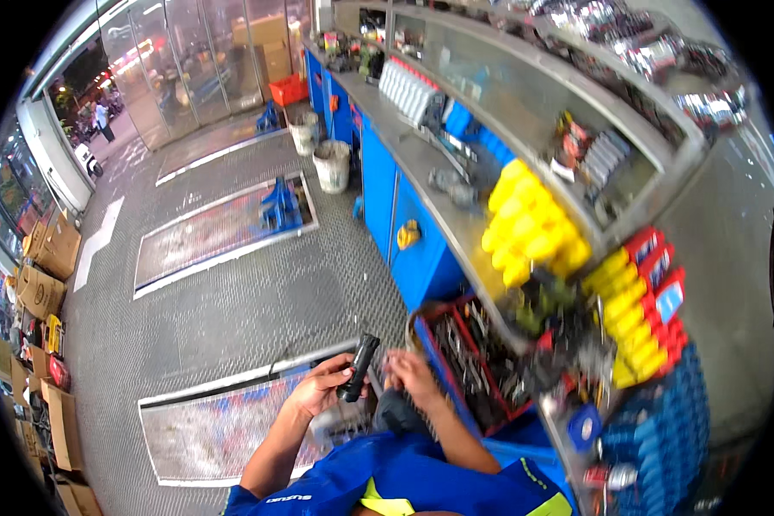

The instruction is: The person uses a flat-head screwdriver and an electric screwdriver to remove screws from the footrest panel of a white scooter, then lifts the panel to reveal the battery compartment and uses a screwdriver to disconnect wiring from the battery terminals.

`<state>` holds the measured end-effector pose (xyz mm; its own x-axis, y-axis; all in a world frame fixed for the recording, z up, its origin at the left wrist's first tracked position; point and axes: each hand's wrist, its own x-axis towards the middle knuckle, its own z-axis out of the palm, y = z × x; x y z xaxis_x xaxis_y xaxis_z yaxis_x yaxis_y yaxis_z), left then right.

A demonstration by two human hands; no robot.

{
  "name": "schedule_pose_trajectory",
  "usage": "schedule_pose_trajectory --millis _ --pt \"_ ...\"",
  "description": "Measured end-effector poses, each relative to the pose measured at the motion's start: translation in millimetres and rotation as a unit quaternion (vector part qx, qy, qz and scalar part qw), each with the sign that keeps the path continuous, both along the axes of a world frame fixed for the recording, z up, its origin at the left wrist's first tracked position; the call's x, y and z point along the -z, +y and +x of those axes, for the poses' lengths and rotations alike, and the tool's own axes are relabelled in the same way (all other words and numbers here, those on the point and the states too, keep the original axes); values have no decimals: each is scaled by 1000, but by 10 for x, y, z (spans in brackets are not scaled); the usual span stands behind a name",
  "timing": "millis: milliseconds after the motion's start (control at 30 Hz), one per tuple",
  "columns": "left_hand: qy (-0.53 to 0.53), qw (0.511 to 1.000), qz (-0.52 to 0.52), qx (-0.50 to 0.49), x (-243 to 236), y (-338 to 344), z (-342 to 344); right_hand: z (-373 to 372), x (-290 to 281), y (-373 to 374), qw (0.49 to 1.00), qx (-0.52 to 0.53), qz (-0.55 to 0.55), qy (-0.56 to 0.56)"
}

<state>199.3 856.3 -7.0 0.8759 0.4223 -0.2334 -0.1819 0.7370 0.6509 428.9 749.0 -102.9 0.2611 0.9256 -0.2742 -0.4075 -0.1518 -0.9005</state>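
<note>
Hands (320, 387), held black tube (359, 368) (flashlight, perhaps)

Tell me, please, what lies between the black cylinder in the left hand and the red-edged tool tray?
In the head view, the right hand appears between the black cylinder and the tool tray.

— What does the grey worktop (414, 161) carry?
— Yellow containers (533, 225) bunched toward the near end, silver containers (408, 91) in a row farther along, blurred grey items (454, 185) between.
— And the floor (232, 325)?
— Dark and textured. Two stained white buckets (331, 174) stand on it near the worktop; cardboard boxes (56, 247) sit along the left side.
</note>
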Motion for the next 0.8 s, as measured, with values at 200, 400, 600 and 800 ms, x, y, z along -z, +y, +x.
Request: schedule_pose_trajectory --millis 200,400,600,800 --pt "-14 994 85 -74 -816 1975 1087 903 -320 1616 991 -53 37 -115" --pt "-30 961 68 -264 -409 3475 1136 1587 -820 2879 982 -124 -47 -133" --pt "-43 970 -85 -225 335 5335 1548 2054 -768 3836 996 6 -48 -70" --pt "51 987 122 -90 -258 7813 3070 2137 -32 5055 949 206 -202 -125"
